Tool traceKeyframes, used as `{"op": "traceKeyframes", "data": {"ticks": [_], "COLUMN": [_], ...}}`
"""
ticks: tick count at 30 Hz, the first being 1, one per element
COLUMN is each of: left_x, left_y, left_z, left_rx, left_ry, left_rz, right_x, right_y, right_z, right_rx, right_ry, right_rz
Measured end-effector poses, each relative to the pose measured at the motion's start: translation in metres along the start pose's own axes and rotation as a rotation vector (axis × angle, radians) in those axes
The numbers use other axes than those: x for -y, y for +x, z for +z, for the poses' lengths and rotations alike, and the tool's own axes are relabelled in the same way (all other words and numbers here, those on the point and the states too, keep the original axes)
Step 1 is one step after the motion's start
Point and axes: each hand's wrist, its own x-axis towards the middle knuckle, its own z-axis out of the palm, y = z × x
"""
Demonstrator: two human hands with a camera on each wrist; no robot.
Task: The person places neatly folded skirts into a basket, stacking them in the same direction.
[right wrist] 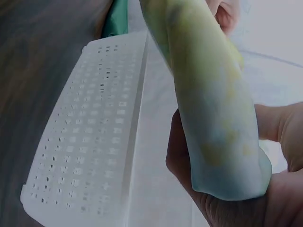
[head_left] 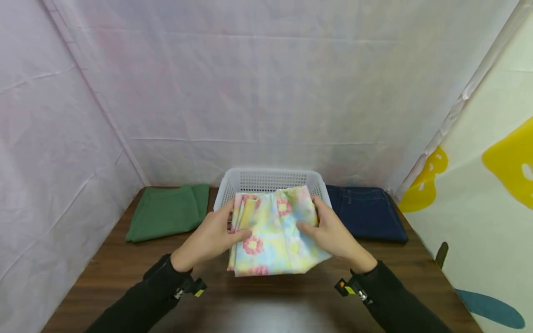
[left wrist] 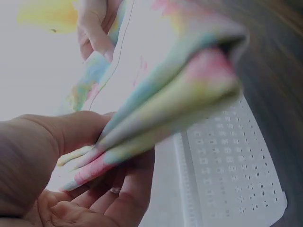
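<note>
A folded pastel floral cloth (head_left: 270, 245), yellow and light blue with pink flowers, is held up between both hands. My left hand (head_left: 214, 238) grips its left side, thumb on the near face and fingers behind. In the left wrist view, several folded layers of the cloth (left wrist: 156, 113) lie between that thumb and fingers. The right hand (head_left: 335, 233) holds the opposite side, thumb likewise in front. Its rounded folded edge (right wrist: 218, 123) shows in the right wrist view. Behind and partly hidden by the cloth stands a white perforated basket (head_left: 272, 173); its inside bottom is hidden.
Left of the basket, folded green fabric (head_left: 168, 212) lies on the dark wooden table (head_left: 225, 310). Folded dark blue denim (head_left: 368, 215) lies to the right. White sheeting (head_left: 258, 92) hangs behind, and a printed sheet (head_left: 479, 231) borders the right side.
</note>
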Motion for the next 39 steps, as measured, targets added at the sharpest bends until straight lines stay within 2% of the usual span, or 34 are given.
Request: {"op": "traceKeyframes", "data": {"ticks": [4, 7, 13, 19, 26, 30, 33, 39], "left_x": [0.002, 0.004, 0.005, 0.008, 0.01, 0.01, 0.011, 0.014], "left_y": [0.013, 0.026, 0.056, 0.077, 0.099, 0.114, 0.125, 0.139], "left_z": [-0.002, -0.006, -0.015, -0.02, -0.025, -0.026, -0.026, -0.027], "left_rx": [-0.014, -0.012, -0.068, -0.09, -0.107, -0.122, -0.112, -0.044], "left_ry": [0.025, 0.046, 0.114, 0.09, 0.086, 0.092, 0.106, 0.137], "left_rz": [-0.007, 0.001, 0.027, 0.037, -0.01, -0.039, -0.063, -0.096], "right_x": [-0.001, -0.001, 0.005, 0.006, 0.0, -0.003, -0.005, -0.008], "right_y": [0.018, 0.031, 0.064, 0.088, 0.112, 0.122, 0.128, 0.138], "right_z": [-0.006, -0.014, -0.029, -0.039, -0.044, -0.046, -0.045, -0.04], "right_rx": [-0.01, -0.022, -0.026, -0.006, -0.011, -0.007, 0.019, 0.106], "right_ry": [0.069, 0.074, 0.109, 0.151, 0.159, 0.127, 0.104, 0.033], "right_rz": [0.082, 0.126, 0.185, 0.245, 0.289, 0.304, 0.305, 0.357]}}
